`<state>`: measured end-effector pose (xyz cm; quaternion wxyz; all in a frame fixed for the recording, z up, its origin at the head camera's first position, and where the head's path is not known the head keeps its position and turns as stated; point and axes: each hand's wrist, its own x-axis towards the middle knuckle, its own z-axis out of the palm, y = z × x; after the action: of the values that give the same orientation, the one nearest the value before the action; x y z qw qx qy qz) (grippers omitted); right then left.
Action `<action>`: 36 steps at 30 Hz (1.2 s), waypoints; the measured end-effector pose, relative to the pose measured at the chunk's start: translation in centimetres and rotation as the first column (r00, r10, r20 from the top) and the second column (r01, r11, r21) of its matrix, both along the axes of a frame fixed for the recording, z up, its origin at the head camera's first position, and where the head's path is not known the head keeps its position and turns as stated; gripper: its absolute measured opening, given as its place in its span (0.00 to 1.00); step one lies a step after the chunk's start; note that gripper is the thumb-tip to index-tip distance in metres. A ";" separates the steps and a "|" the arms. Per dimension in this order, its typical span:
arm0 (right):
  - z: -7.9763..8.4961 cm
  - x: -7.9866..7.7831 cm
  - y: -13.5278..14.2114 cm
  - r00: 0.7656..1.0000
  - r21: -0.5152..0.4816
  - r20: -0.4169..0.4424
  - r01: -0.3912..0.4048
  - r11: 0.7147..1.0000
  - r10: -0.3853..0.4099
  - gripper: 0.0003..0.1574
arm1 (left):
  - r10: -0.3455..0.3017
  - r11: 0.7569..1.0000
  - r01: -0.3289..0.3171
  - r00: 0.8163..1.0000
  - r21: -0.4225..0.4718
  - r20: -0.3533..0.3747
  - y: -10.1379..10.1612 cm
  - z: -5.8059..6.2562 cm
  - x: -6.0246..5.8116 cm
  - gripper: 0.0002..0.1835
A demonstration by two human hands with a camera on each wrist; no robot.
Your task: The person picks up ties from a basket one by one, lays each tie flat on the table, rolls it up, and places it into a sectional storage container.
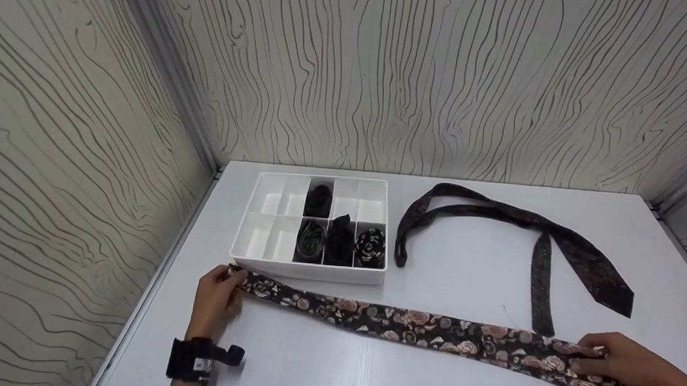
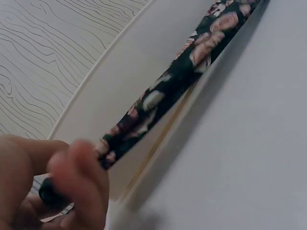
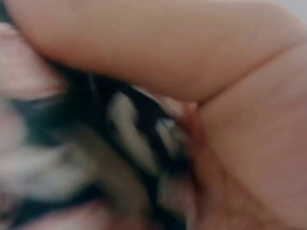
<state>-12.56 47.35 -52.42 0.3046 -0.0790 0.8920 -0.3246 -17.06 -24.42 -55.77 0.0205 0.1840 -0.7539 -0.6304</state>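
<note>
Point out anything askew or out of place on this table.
In the white compartment box, the near row's black rolled necktie, second from right, pokes one end up, unlike the neater rolls beside it. The dark patterned necktie lies unrolled, doubled over.

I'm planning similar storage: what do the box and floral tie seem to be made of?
Box: probably plastic, white and smooth, given its thin, even walls and dividers.

Floral tie: apparently patterned fabric with a matte finish, judging by its soft bend and lack of shine; fibre unclear.
</note>
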 end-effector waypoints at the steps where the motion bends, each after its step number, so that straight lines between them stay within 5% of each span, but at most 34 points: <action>1: -0.1 0.1 0.2 0.999 0.023 -0.034 -0.001 1.000 0.002 0.19 | -0.007 1.000 0.007 1.000 -0.015 0.009 -0.1 0.0 0.1 0.11; 3: -0.3 0.4 0.5 0.992 0.121 -0.129 0.026 0.992 -0.010 0.18 | -0.027 0.998 0.029 0.999 -0.060 0.025 -0.3 -0.1 0.2 0.12; 8: -1.0 0.5 0.5 0.944 0.277 -0.290 0.240 0.930 -0.157 0.25 | -0.071 0.979 0.079 0.996 -0.188 0.049 -0.4 -0.4 0.5 0.16; 12: -1.4 0.3 0.5 0.911 0.297 -0.344 0.335 0.894 -0.227 0.36 | -0.098 0.975 0.107 0.994 -0.196 0.053 -0.5 -0.3 0.6 0.18; 15: -1.5 0.1 0.1 0.878 0.294 -0.415 0.378 0.878 -0.239 0.35 | -0.094 0.978 0.103 0.994 -0.184 0.058 -0.6 -0.2 0.8 0.18; 17: -1.7 0.2 -0.9 0.799 0.260 -0.554 0.433 0.863 -0.234 0.30 | -0.081 0.976 0.091 0.995 -0.196 0.060 -0.6 -0.1 0.8 0.18; 21: -1.2 0.0 -4.9 0.541 0.093 -0.813 0.486 0.869 -0.216 0.20 | -0.062 0.954 0.076 0.996 -0.289 0.059 -0.6 0.1 0.9 0.20; 22: -1.1 -0.2 -6.3 0.497 0.055 -0.842 0.466 0.883 -0.210 0.18 | -0.060 0.944 0.075 0.997 -0.321 0.055 -0.5 0.1 0.9 0.20; 23: -0.9 -0.4 -7.9 0.480 0.025 -0.853 0.425 0.905 -0.202 0.15 | -0.054 0.933 0.069 0.997 -0.353 0.051 -0.4 0.2 0.9 0.19; 25: -0.7 -0.7 -11.6 0.505 -0.009 -0.843 0.332 0.943 -0.186 0.11 | -0.043 0.912 0.050 0.999 -0.408 0.027 0.0 0.1 0.8 0.16; 28: -1.3 -0.8 -17.6 0.589 -0.030 -0.800 0.156 0.987 -0.117 0.10 | -0.036 0.887 0.022 0.999 -0.462 -0.021 1.2 -0.1 0.6 0.11; 31: -2.2 -0.8 -22.5 0.692 -0.011 -0.721 -0.005 1.000 -0.005 0.08 | -0.051 0.866 0.009 0.996 -0.500 -0.072 2.6 -0.2 0.5 0.10; 36: -3.3 -1.0 -26.5 0.728 0.075 -0.665 -0.154 0.985 0.165 0.13 | -0.083 0.847 0.021 0.992 -0.532 -0.092 4.0 0.0 0.9 0.03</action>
<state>-13.56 20.82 -55.69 -0.0081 -0.2640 0.9340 -0.2407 -16.16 -20.39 -55.79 0.0952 0.1152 -0.9008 -0.4077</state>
